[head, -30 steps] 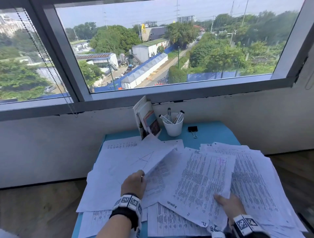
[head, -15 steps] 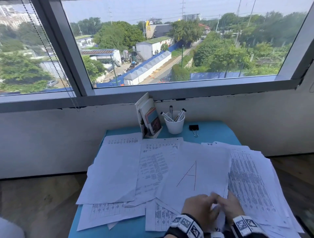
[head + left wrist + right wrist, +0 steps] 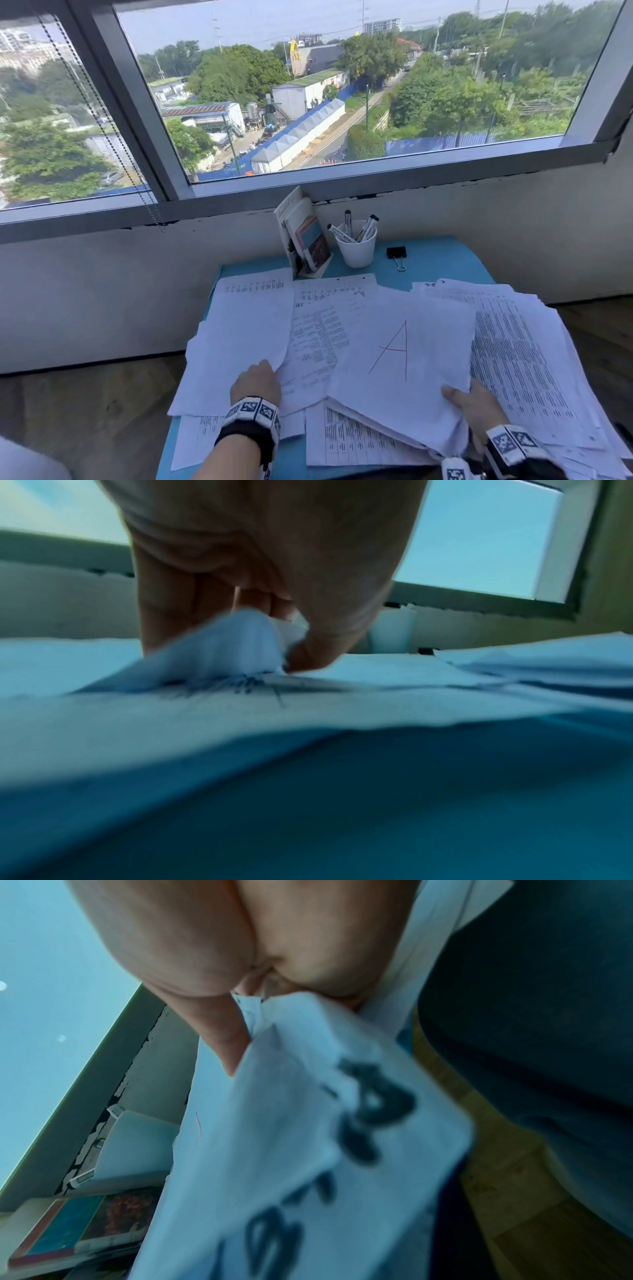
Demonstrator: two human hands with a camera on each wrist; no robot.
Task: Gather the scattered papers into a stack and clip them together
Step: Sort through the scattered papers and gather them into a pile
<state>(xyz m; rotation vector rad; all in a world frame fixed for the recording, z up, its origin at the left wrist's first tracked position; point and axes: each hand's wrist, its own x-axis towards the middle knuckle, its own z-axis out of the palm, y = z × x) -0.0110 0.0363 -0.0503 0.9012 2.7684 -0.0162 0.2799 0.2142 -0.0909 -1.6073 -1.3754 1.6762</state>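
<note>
White printed papers lie scattered over a small blue table [image 3: 442, 257]. My right hand [image 3: 474, 406] grips the near right edge of a small stack of papers [image 3: 400, 370] whose top sheet shows a red "A"; the stack [image 3: 291, 1150] is pinched between thumb and fingers. My left hand [image 3: 257, 380] pinches the near corner of a blank-backed sheet [image 3: 239, 342] at the left, and that corner [image 3: 236, 642] curls up between thumb and fingers. A black binder clip [image 3: 396, 255] lies at the far side of the table, apart from both hands.
A white cup of markers [image 3: 356, 245] and a holder of booklets [image 3: 306, 236] stand at the table's far edge below the window. More printed sheets [image 3: 520, 359] overhang the right edge. Wooden floor [image 3: 68, 411] lies on both sides.
My left hand laid the "A" sheet on the stack that my right hand holds, then went back left and took the corner of the blank-backed sheet.
</note>
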